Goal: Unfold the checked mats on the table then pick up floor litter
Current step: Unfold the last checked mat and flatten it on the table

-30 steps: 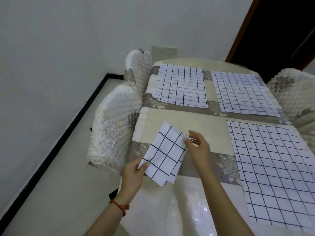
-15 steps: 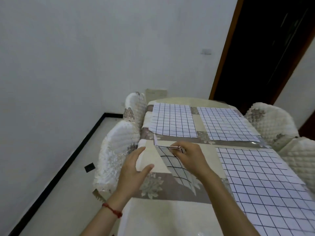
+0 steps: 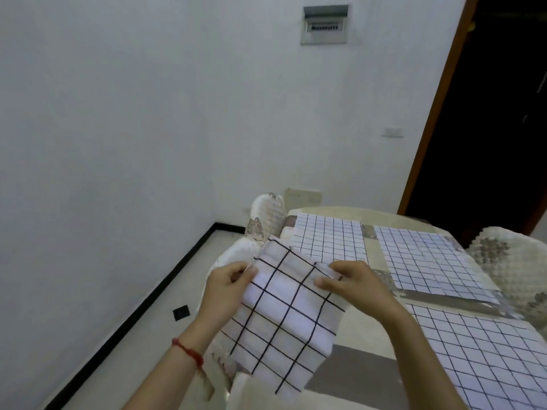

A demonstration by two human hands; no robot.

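I hold a white checked mat (image 3: 287,315) with black grid lines up above the table's near left corner; it is partly unfolded and hangs down. My left hand (image 3: 226,288) pinches its upper left edge and my right hand (image 3: 352,284) pinches its upper right edge. Three other checked mats lie flat on the table: one at the far left (image 3: 328,241), one at the far right (image 3: 429,261), one at the near right (image 3: 479,356). A small black scrap (image 3: 181,312) lies on the floor by the wall.
The table (image 3: 367,335) has a beige and brown floral cloth. Quilted white chairs stand at its left (image 3: 265,220) and right (image 3: 512,258). A white wall with black skirting runs along the left. A dark doorway (image 3: 488,113) is at the back right.
The mat has been lifted off the table and opened further, from a small folded square to a wider hanging sheet. Both hands now grip its top edge. The camera has tilted up.
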